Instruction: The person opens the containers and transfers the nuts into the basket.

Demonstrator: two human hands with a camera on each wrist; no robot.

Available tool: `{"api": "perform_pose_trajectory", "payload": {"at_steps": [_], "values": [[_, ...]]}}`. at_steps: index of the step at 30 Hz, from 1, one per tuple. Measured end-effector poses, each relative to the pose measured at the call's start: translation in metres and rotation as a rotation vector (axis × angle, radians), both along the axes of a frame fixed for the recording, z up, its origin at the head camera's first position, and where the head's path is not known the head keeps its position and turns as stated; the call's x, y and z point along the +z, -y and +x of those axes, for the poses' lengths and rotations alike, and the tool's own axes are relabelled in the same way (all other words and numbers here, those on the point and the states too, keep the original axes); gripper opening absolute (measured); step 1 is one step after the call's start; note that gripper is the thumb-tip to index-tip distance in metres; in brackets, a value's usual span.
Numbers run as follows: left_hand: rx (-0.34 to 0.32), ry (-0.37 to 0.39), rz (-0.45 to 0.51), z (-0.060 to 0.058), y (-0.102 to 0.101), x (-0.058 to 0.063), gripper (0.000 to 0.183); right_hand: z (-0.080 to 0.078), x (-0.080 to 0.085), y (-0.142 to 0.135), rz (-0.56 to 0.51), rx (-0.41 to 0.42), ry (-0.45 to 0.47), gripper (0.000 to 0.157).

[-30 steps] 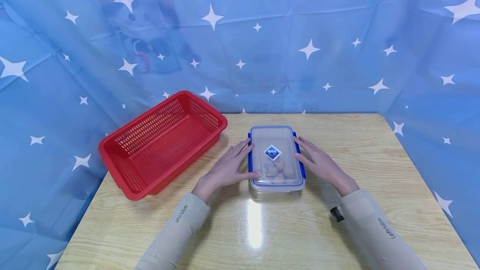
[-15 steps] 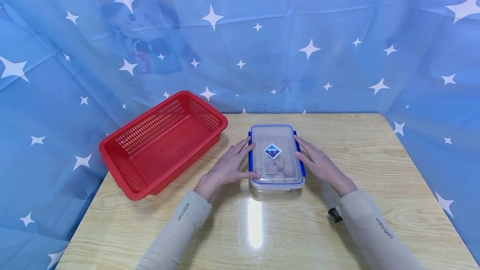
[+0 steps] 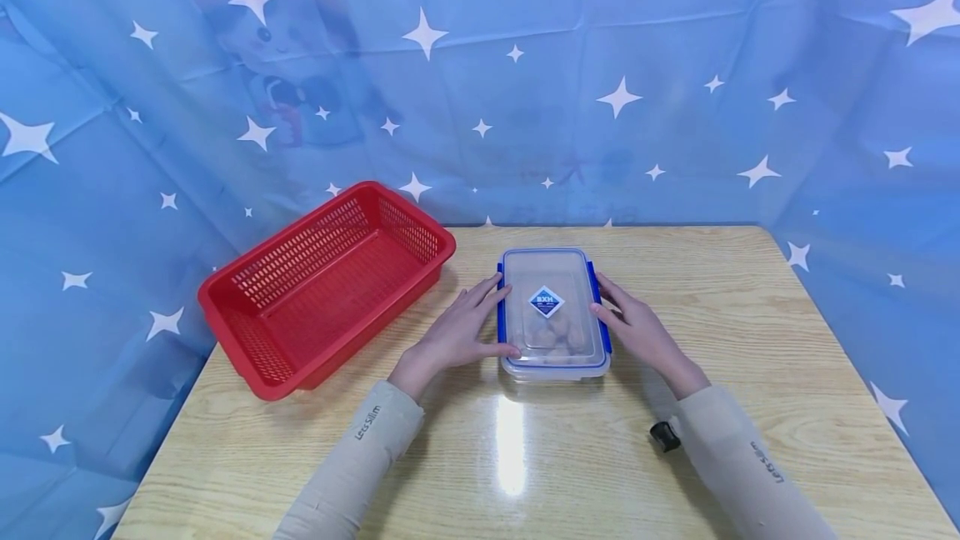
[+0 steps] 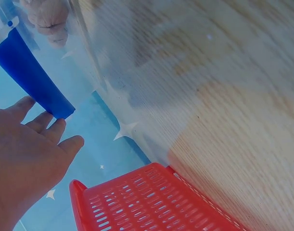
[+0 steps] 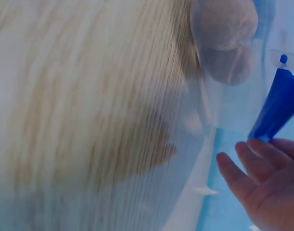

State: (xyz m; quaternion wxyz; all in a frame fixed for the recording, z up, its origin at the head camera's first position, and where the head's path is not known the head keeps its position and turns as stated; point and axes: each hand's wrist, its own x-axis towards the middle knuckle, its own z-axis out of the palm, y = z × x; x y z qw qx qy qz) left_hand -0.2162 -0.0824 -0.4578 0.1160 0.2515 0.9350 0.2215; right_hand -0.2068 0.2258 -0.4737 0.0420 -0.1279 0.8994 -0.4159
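Note:
A clear lidded food container [image 3: 551,267] with a blue seal and a diamond-shaped label lies on the wooden table. Several pale brown rounded lumps [image 5: 226,24] show through its wall. At its left side my left hand [image 3: 456,337] spreads its fingers along the edge, thumb on the lid's near-left corner. The left wrist view has these fingertips at the lower edge of a blue latch [image 4: 33,74]. My right hand [image 3: 639,330] touches the opposite side, thumb at the lid edge. Its fingertips meet the bottom of the right blue latch [image 5: 277,103] in the right wrist view.
A red perforated plastic basket [image 3: 330,294] stands at the table's left, angled, with nothing in it. The wooden table [image 3: 750,290] extends to both sides. A blue star-patterned curtain [image 3: 480,90] hangs behind and around it.
The container has shifted very slightly away from me. My right hand's fingers have bent a little more at the right latch, and its wrist has moved slightly left. The left hand barely differs.

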Motion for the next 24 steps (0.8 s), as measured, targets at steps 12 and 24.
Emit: {"api": "perform_pose_trajectory", "payload": {"at_steps": [12,24], "values": [[-0.005,-0.007,0.0,0.001,0.0002,0.0017,0.101,0.0064,0.0073,0.0034,-0.153,-0.04,0.042,0.058],[-0.004,-0.023,0.011,0.0007,0.0006,-0.0014,0.101,0.0075,0.0075,0.0015,-0.215,-0.077,0.038,0.053]]}}
